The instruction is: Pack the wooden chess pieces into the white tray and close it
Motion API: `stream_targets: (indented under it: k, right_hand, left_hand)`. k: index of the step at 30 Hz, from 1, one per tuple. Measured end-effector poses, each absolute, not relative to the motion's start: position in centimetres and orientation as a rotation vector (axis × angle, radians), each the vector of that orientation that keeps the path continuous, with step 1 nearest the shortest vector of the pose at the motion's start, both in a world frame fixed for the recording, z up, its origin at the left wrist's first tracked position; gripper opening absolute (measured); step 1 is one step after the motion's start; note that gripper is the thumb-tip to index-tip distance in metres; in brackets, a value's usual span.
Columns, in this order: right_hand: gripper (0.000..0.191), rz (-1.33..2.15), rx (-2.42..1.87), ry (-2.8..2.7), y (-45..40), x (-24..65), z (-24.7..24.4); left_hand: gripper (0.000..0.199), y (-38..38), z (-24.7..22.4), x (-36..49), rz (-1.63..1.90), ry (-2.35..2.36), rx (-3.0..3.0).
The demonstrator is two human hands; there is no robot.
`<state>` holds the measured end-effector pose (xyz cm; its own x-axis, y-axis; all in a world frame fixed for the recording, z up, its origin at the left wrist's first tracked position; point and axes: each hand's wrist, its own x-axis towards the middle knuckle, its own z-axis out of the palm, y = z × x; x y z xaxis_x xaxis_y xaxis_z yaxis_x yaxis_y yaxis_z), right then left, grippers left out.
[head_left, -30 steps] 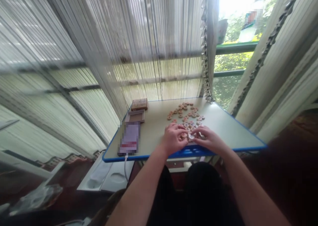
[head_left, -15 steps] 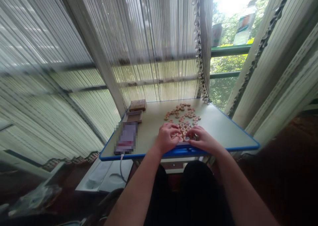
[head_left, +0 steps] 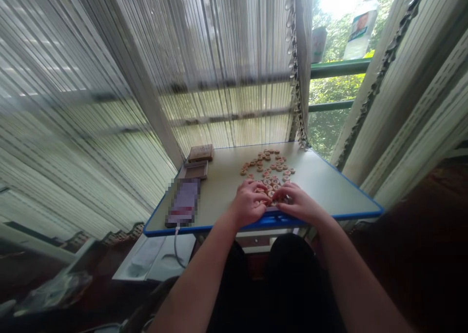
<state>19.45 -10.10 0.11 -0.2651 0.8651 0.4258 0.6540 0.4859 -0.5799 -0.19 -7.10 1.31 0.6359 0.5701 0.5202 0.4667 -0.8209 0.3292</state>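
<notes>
Round wooden Chinese chess pieces [head_left: 275,181] with red and dark characters are gathered near the table's front edge. My left hand [head_left: 250,200] curls over the left side of this group, its fingers bent onto the pieces. From the right, my right hand [head_left: 298,202] reaches in with thumb and fingers closed on pieces at the near end. The fingertips of both hands almost meet there, and they partly hide the discs beneath. A pale, low edge [head_left: 271,208] shows between the hands in front of the pieces; whether it belongs to a box cannot be made out.
More loose pieces [head_left: 280,167] are scattered farther back on the blue-edged table [head_left: 325,186]. At the left lie a wooden box lid [head_left: 201,152], an open shallow box [head_left: 196,170] and a phone [head_left: 185,201] with a cable [head_left: 176,245]. Curtains [head_left: 234,55] hang behind.
The fingers of both hands have drawn closer together over the near pieces, covering discs that showed between them before. The view has shifted slightly.
</notes>
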Motion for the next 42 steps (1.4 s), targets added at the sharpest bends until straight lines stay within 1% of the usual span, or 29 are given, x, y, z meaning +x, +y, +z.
stream_targets:
  k: [4,11,22,33,38,42]
  right_hand:
    - [0.014,0.386,-1.244,-1.986,-10.09,19.52,0.06]
    - [0.015,0.282,-1.315,-1.944,-9.89,19.39,-0.26]
    - [0.013,0.301,-1.294,-1.963,-10.18,19.3,0.05]
    - [0.015,0.321,-1.267,-1.973,-10.08,19.4,0.05]
    - [0.018,0.317,-1.277,-1.963,-10.23,19.36,0.05]
    - [0.018,0.206,-1.238,-2.01,-10.72,18.85,-0.09]
  left_hand:
    - [0.023,-7.21,1.44,-0.07,0.956,0.882,2.674]
    - [0.023,-6.88,0.99,0.13,0.935,0.996,2.67]
    - [0.02,-6.96,1.16,0.21,0.913,1.015,2.665]
    - [0.021,-6.87,1.13,0.24,0.928,1.019,2.635]
    - [0.025,-6.92,1.29,-0.04,1.115,1.002,2.574]
    - [0.018,-6.94,1.38,-0.49,1.301,1.016,2.472]
